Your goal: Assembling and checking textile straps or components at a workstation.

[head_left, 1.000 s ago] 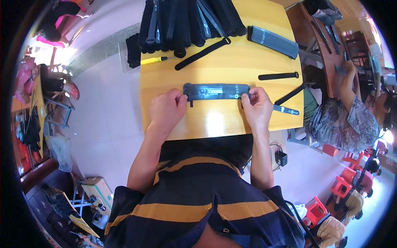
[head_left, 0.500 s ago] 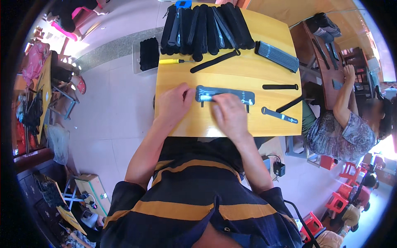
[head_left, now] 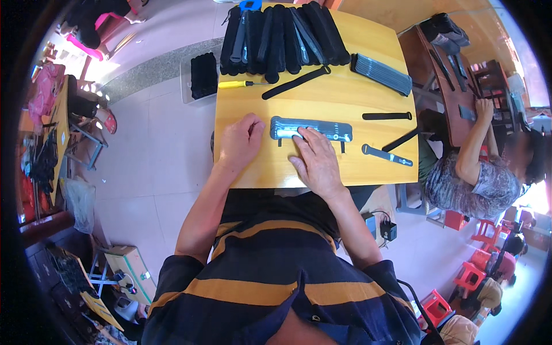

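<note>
A flat stack of dark grey straps [head_left: 322, 126] lies across the table in front of me, with a pale patch near its middle and dark ends sticking out below it. My right hand [head_left: 317, 161] rests with fingers stretched over the stack's near edge, thumb apart, holding nothing. Beside the stack's left end, my left hand [head_left: 240, 140] is curled on the table, apart from the straps, and nothing shows in its fingers. To the right lie a black strap [head_left: 387, 116], another black strap [head_left: 401, 140] and a grey strap [head_left: 387, 155], each separate.
Several black straps [head_left: 282, 40] are bundled at the table's far edge, near a yellow-handled tool [head_left: 234, 84] and a loose black strap [head_left: 296, 82]. A second grey stack [head_left: 381, 75] sits far right. A co-worker [head_left: 477, 172] sits at a brown table [head_left: 460, 126] on the right.
My right hand has opened out from a bent-finger pose, its fingers now flatter on the stack. My left hand has stayed nearly in place. The view has shifted slightly.
</note>
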